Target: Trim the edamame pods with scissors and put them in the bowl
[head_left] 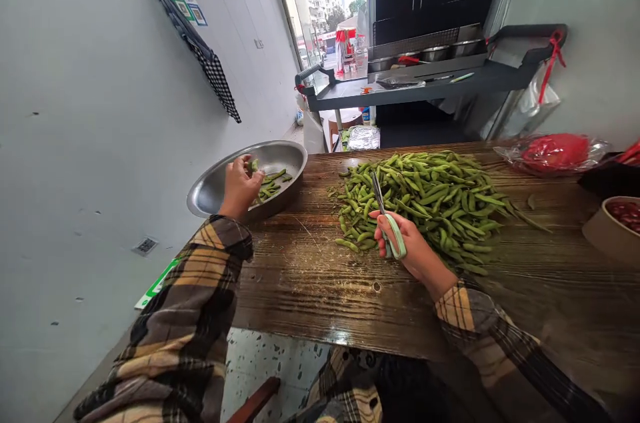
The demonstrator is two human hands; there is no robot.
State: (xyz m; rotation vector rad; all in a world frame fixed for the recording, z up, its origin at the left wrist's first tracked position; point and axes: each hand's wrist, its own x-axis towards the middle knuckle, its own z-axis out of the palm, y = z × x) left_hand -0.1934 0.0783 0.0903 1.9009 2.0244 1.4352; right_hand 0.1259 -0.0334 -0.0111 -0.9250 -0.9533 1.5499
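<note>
My left hand point(241, 187) is over the oval metal basin point(210, 193) at the left, fingers curled, with a green edamame pod point(255, 164) between thumb and fingertips. Several more pods point(270, 189) lie in the basin below it. In my right hand point(400, 239) is a pair of scissors point(396, 236) with pale green handles, my fingers through the loops. Their blades point up and away, close together, in front of a big heap of edamame pods point(430, 193) on the dark wooden table point(320, 289). The heap lies just beyond and right of that hand.
A red item in clear plastic point(557, 153) lies at the table's back right, near a bowl of reddish contents point(623, 213). Beyond the table stands a grey cart point(415, 93) with metal pans. A white wall point(125, 109) borders the basin's left side.
</note>
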